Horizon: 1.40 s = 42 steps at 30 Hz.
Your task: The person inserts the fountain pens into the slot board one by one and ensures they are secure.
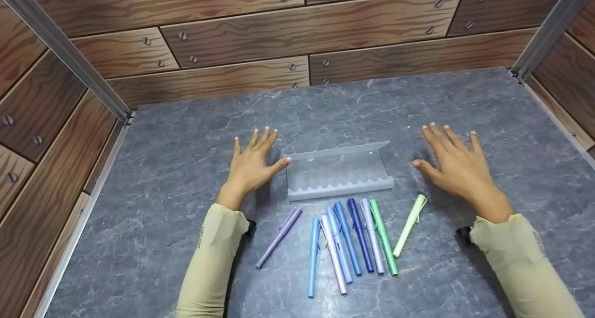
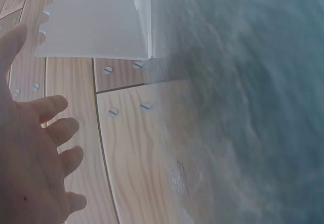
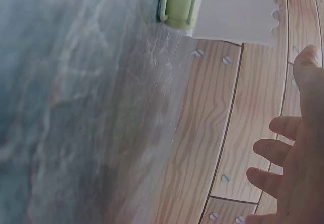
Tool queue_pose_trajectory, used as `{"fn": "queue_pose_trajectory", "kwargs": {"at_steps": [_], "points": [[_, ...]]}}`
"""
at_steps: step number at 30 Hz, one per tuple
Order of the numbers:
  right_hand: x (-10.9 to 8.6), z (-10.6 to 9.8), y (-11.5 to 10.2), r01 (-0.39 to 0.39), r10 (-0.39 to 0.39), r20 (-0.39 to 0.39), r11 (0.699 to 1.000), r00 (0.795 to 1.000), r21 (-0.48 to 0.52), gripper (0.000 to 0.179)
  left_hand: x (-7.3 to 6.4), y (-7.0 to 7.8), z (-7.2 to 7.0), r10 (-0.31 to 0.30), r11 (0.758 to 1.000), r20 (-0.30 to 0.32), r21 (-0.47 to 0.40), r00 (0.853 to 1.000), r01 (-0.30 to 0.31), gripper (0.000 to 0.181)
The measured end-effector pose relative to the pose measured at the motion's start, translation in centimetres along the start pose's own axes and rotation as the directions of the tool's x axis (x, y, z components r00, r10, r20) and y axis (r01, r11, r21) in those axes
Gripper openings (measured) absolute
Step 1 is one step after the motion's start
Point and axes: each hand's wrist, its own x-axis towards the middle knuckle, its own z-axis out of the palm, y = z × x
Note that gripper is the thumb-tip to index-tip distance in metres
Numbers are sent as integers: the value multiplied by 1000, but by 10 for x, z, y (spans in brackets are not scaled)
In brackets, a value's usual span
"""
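Observation:
A clear plastic pen case (image 1: 338,171) with a scalloped front strip stands unfolded on the grey table, its back flap raised. To its left, my left hand (image 1: 251,167) is spread palm down, thumb tip right at the case's side. My right hand (image 1: 458,167), fingers also spread, is right of the case with a gap between them. Neither hand holds anything. In front of the case lie several pens in a loose fan: a purple pen (image 1: 279,237) at the left, blue and lilac ones midway, then a green pen (image 1: 384,236) and a pale green pen (image 1: 410,225) nearest my right hand.
Wood-patterned panels (image 1: 241,34) wall the table (image 1: 153,169) at the back and both sides. Grey metal posts rise at the left corner (image 1: 69,53) and the right corner (image 1: 546,29). Dark wrist straps show at both sleeve cuffs.

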Motion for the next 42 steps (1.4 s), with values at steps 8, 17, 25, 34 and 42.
{"fn": "queue_pose_trajectory", "kwargs": {"at_steps": [8, 17, 25, 34, 42], "points": [[-12, -3, -1, 50, -50, 3, 999, 999, 18, 77, 2, 2, -1, 22, 994, 25, -108, 999, -19, 81], [-24, -6, -1, 76, -79, 40, 994, 996, 76, 76, 6, 3, 0, 24, 983, -4, -183, 1000, -24, 76], [-38, -8, -4, 46, -64, 118, 987, 991, 153, 82, 8, 4, 3, -7, 962, -21, -273, 1000, 1, 71], [-55, -8, -6, 31, -69, 190, 980, 979, 197, 87, 8, 4, 6, -11, 923, -20, -386, 1000, 3, 63], [-67, -3, -4, 36, -80, 203, 977, 976, 210, 91, 9, 4, 7, -4, 892, 27, -452, 1000, 15, 59]]}}
